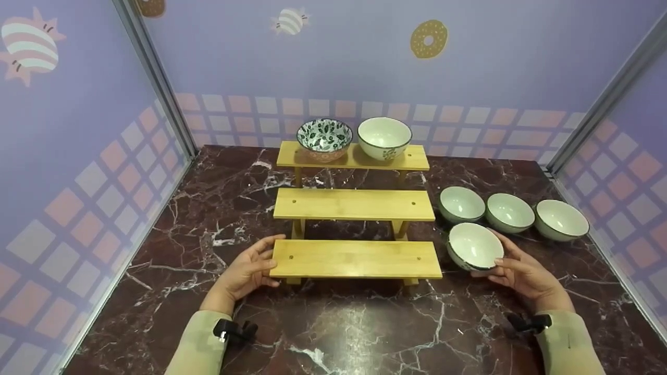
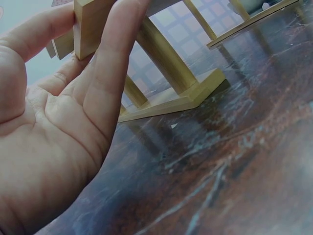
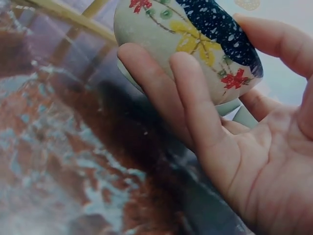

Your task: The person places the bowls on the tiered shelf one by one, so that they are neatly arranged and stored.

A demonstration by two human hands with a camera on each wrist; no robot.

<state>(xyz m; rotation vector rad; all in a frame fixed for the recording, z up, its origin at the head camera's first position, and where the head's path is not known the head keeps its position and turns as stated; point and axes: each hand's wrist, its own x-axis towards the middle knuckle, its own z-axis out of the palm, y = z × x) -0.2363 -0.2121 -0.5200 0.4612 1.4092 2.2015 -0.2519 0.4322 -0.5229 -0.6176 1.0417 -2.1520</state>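
My right hand (image 1: 526, 271) holds a bowl (image 1: 475, 246) by its side, tilted, with its pale inside showing in the head view. Red and yellow flowers and a dark blue speckled patch decorate the outside of this bowl (image 3: 195, 44) in the right wrist view. At the left end of a three-step wooden rack (image 1: 357, 259), my left hand (image 1: 250, 268) grips the lowest board, thumb in front and fingers behind. On the top step sit a bowl with a green leaf pattern inside (image 1: 324, 136) and a white bowl with a dark rim (image 1: 384, 136).
Three more bowls stand in a row on the marbled tabletop right of the rack: one near the rack (image 1: 461, 203), a middle one (image 1: 509, 211) and one by the wall (image 1: 561, 219). Purple patterned panels (image 1: 354, 62) enclose the table at the back and sides.
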